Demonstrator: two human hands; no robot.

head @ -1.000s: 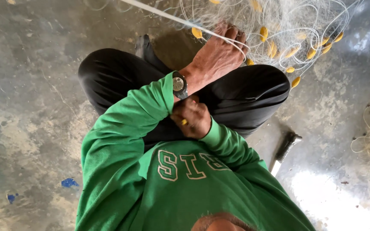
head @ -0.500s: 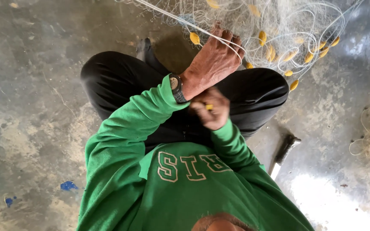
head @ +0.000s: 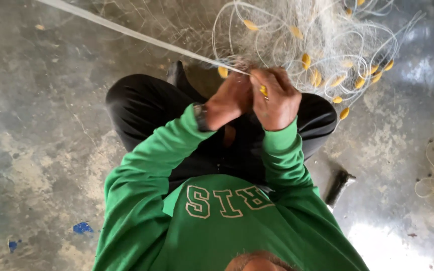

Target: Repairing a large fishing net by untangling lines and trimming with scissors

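Your left hand (head: 229, 100) pinches taut cord (head: 126, 31) | right hand (head: 276, 98) grips yellow float (head: 263, 91) | net (head: 322, 45) crowds ahead, bare floor (head: 31, 125) left

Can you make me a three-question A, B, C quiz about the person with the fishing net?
1. Where is the net?
A on a table
B in front of the legs
C behind the person
2. What colour are the floats?
A red
B blue
C yellow
3. What are the left hand and right hand doing?
A gripping the cord
B lying flat open
C resting in pockets

Answers:
1. B, it is heaped beyond the knees.
2. C, every float is yellow.
3. A, both hands close where the cord ends.
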